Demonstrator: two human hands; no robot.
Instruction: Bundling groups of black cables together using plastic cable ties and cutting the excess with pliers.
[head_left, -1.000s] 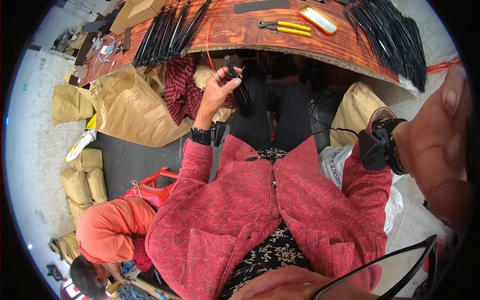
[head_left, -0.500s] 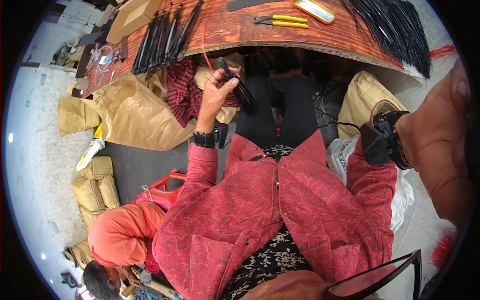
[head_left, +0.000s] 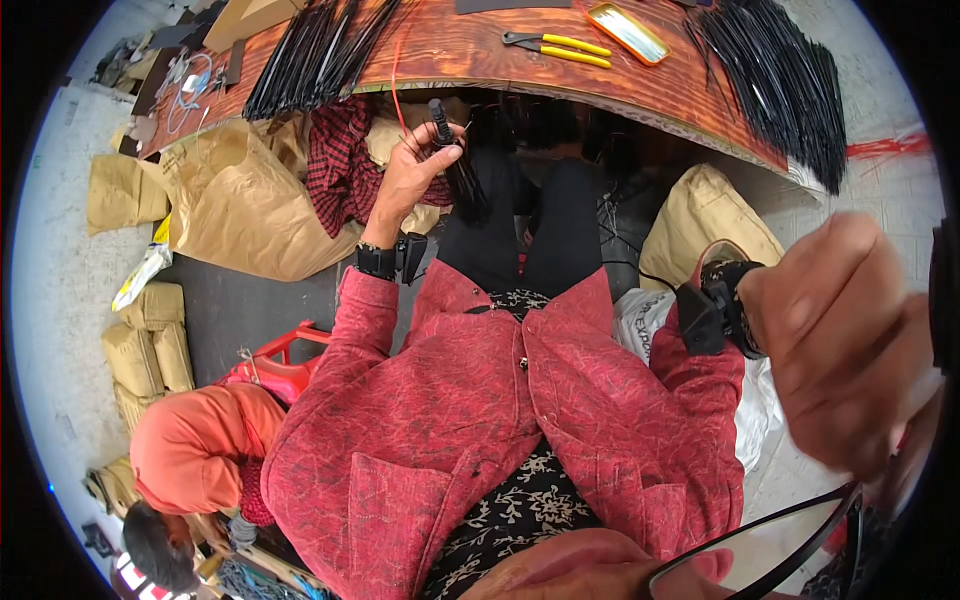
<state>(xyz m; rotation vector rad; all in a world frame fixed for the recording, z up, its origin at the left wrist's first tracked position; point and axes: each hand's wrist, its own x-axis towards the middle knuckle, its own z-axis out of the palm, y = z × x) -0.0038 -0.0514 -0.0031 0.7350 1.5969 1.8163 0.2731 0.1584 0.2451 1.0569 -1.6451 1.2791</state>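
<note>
My left hand (head_left: pixel 408 175) is closed round a bundle of thin black strands (head_left: pixel 465 190), held above my lap just in front of the table edge. A thick, ribbed-looking black end (head_left: pixel 439 118) sticks up past the fingers, while the loose strands hang toward my knees. From the table a thin red strand (head_left: pixel 397 85) runs down to the left hand. Raised close to the camera at the right, my right hand (head_left: pixel 840 330) has its fingers curled in. Its fingertips are partly hidden and blurred, and whatever they may hold cannot be made out.
Across the wooden table (head_left: pixel 450 65) lie black strand piles at left (head_left: pixel 310 65) and right (head_left: pixel 775 85), yellow-handled pliers (head_left: pixel 560 47) and a shallow tin (head_left: pixel 628 33). Brown sacks (head_left: pixel 250 205) stand below. Behind at left, a person in orange (head_left: pixel 205 445) bends near a red plastic chair (head_left: pixel 285 365).
My right hand has turned and its fingers now curl in, nearer the middle of the view. The left hand keeps the black bundle, tilted more upright. The whole view has shifted slightly.
</note>
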